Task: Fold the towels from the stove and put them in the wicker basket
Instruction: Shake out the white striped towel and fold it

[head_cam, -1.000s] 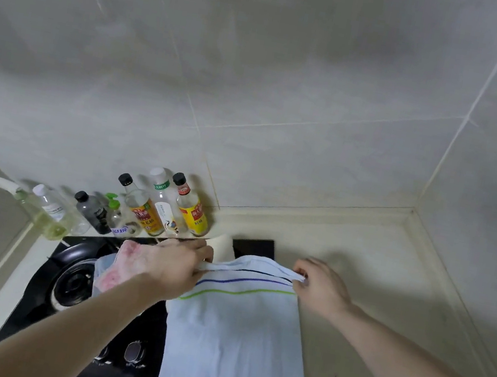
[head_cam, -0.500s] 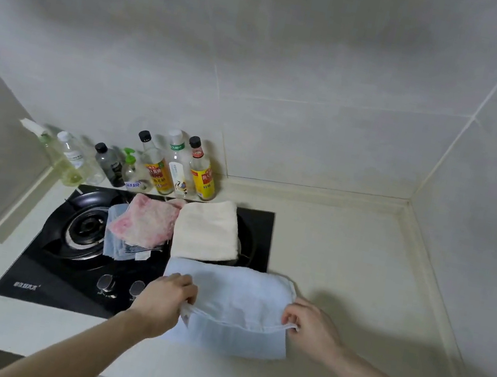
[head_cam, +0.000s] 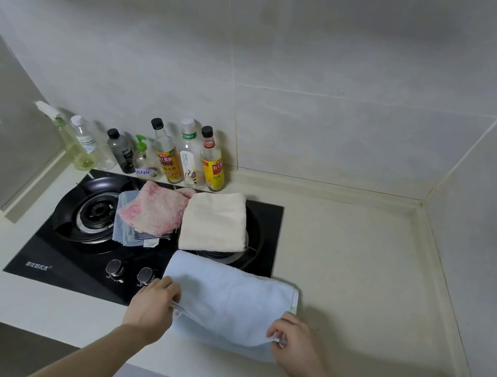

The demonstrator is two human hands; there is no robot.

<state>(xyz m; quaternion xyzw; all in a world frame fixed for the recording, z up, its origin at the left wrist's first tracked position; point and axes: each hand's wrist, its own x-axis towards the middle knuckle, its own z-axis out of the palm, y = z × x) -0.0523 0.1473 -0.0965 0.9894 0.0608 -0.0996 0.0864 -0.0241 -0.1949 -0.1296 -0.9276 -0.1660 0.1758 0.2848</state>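
Left hand (head_cam: 153, 304) and right hand (head_cam: 295, 346): fingers pinch the near corners of the pale blue towel (head_cam: 227, 301), laid on the worktop (head_cam: 358, 274) for folding. Beyond the fingers: pink towel (head_cam: 153, 210) and cream towel (head_cam: 214, 222), unfolded work waiting on the stove (head_cam: 62, 255). Wicker basket not in view.

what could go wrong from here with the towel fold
The light blue towel lies partly over the stove front, so dragging it may catch the knobs. The left hand and right hand pinch only its near corners; a slipped grip would undo the fold.
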